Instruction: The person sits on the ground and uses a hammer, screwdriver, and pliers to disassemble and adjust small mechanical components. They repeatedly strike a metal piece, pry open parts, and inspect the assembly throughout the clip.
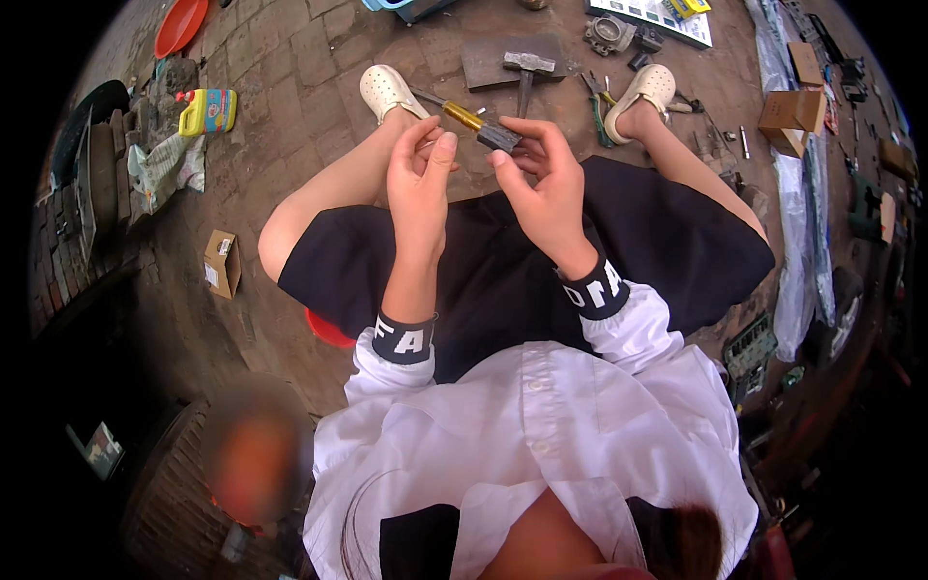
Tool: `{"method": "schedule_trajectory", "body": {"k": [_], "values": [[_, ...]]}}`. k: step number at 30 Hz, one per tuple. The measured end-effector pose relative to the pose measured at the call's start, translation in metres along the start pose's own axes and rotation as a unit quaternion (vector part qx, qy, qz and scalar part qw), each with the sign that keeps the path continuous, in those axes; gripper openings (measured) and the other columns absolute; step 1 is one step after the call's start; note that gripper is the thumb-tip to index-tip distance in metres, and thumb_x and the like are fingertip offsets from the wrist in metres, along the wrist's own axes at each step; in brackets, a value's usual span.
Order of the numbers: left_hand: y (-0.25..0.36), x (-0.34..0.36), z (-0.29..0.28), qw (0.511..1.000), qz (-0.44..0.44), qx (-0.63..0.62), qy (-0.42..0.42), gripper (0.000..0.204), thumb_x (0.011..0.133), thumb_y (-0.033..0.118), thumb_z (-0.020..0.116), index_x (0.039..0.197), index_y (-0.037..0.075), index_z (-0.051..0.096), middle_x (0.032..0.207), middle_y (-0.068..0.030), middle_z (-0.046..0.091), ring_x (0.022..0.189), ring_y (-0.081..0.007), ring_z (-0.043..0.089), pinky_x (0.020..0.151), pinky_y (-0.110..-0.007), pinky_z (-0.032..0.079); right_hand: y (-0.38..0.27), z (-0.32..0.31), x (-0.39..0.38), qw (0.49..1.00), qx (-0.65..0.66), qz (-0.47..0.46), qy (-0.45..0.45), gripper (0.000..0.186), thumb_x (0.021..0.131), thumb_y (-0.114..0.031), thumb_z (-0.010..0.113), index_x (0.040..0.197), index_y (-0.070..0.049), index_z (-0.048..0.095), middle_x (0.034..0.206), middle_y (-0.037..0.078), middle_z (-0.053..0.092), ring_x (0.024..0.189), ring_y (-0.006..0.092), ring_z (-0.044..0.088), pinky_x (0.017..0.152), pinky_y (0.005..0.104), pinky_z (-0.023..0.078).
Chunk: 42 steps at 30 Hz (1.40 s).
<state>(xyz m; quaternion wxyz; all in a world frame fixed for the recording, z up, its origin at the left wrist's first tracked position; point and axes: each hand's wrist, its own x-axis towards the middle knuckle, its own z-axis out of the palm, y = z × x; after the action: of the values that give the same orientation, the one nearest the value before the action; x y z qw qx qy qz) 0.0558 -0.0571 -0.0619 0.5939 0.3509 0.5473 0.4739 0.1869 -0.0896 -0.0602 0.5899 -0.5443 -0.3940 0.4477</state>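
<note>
In my right hand [546, 188] is a screwdriver-like tool [466, 115] with a yellow and dark handle and a metal shaft pointing up to the left, gripped by its dark end between thumb and fingers. My left hand [419, 184] is raised just below the shaft, fingers curled toward the thumb; what they hold, if anything, is too small to make out. On the bricks beyond, a hammer [528, 64] lies on a dark metal plate [480, 66], with green-handled pliers [597, 108] to its right.
Metal parts [607, 34] lie at the back. A cardboard box [785, 118], plastic sheeting [789, 242] and a toolcase [749, 343] are at right. A yellow jug [208, 112], red basin [179, 24] and small carton [221, 263] are at left. My legs and sandals [385, 89] frame the workspace.
</note>
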Motion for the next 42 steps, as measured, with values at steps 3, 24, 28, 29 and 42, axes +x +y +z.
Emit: {"method": "schedule_trajectory", "body": {"k": [3,24,28,29,42], "values": [[-0.028,0.025,0.003,0.988,-0.093,-0.11,-0.06,0.025,0.094,0.017,0.059,0.111,-0.001,0.059,0.099,-0.0046,0.062,0.088,-0.0104,0.058,0.076,-0.025,0.048,0.033,0.011,0.02,0.997,-0.054,-0.012,-0.044,0.033,0.083,-0.004,0.063,0.115,-0.001,0.057,0.097,0.012,0.065,0.082,0.018,0.066,0.076,0.0299,0.054],[-0.162,0.096,0.005,0.949,-0.236,-0.145,0.149,0.014,0.089,0.016,0.067,0.097,0.006,0.061,0.084,-0.0005,0.062,0.076,-0.0102,0.059,0.066,-0.024,0.048,0.336,-0.15,0.035,0.832,-0.253,0.255,0.424,0.019,0.083,-0.012,0.064,0.095,0.001,0.061,0.083,0.011,0.067,0.076,0.0213,0.065,0.072,0.0335,0.051],[-0.169,0.088,0.017,0.947,-0.253,-0.143,0.139,0.01,0.088,0.015,0.068,0.093,0.007,0.063,0.081,0.0006,0.062,0.071,-0.0094,0.059,0.063,-0.023,0.047,0.347,-0.174,0.053,0.806,-0.227,0.246,0.489,0.023,0.082,-0.01,0.064,0.099,0.005,0.058,0.09,0.014,0.065,0.081,0.0214,0.063,0.079,0.0334,0.049],[-0.17,0.089,0.021,0.948,-0.254,-0.143,0.128,0.009,0.088,0.014,0.068,0.092,0.007,0.063,0.08,0.0009,0.062,0.07,-0.009,0.059,0.062,-0.024,0.047,0.36,-0.187,0.056,0.795,-0.24,0.256,0.495,0.031,0.081,-0.005,0.06,0.109,0.004,0.05,0.096,0.019,0.062,0.078,0.028,0.064,0.071,0.0393,0.052],[-0.186,0.069,0.019,0.958,-0.234,-0.063,0.154,0.012,0.09,0.017,0.065,0.09,0.005,0.064,0.077,0.0031,0.059,0.067,-0.0054,0.052,0.059,-0.022,0.042,0.373,-0.229,0.062,0.797,0.093,0.426,0.417,0.027,0.084,-0.032,0.071,0.085,-0.011,0.056,0.068,-0.001,0.049,0.06,0.0117,0.048,0.053,0.0232,0.045]]}}
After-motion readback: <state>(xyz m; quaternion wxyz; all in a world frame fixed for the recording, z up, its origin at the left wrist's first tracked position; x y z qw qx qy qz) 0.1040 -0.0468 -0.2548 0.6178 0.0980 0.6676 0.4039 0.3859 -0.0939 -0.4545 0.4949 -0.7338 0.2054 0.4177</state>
